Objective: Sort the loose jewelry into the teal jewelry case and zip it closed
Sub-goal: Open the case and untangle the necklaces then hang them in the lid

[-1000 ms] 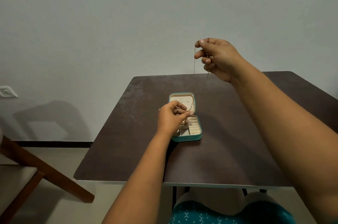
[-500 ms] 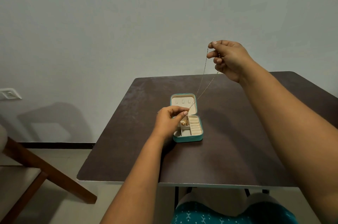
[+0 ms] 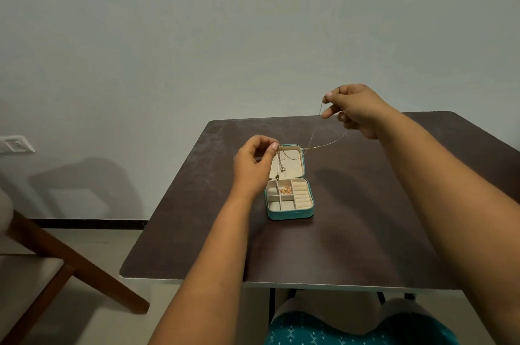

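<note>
Left fingers point(image 3: 274, 145) pinched tight on one end of a thin gold chain point(image 3: 323, 145), just above the far-left corner of the teal jewelry case point(image 3: 289, 213); a short tail with a small ring clasp point(image 3: 282, 168) dangling from that pinch in front of the open lid point(image 3: 294, 164). Right fingers point(image 3: 328, 112) curled and pinching the other end, up and to the far right of the case.

Compared with half a second back: left hand point(image 3: 253, 164) lifted off the tray compartments toward the lid, right hand point(image 3: 356, 108) dropped lower, chain now sagging in a shallow loop over the lid's far-right corner rather than hanging steeply. Likely meaning: laying the chain across the lid's hooks, not into the tray.

Inside the case, gold pieces point(image 3: 286, 190) already in a middle compartment; ring rolls point(image 3: 302, 195) beside them bare. Zip not yet touched.

Case well inboard on the dark worktop point(image 3: 365, 232), far from every edge; plenty of bare surface right of and nearer than the case for lowering either hand. Wooden chair point(image 3: 70, 257) well left of the case, off the worktop.
</note>
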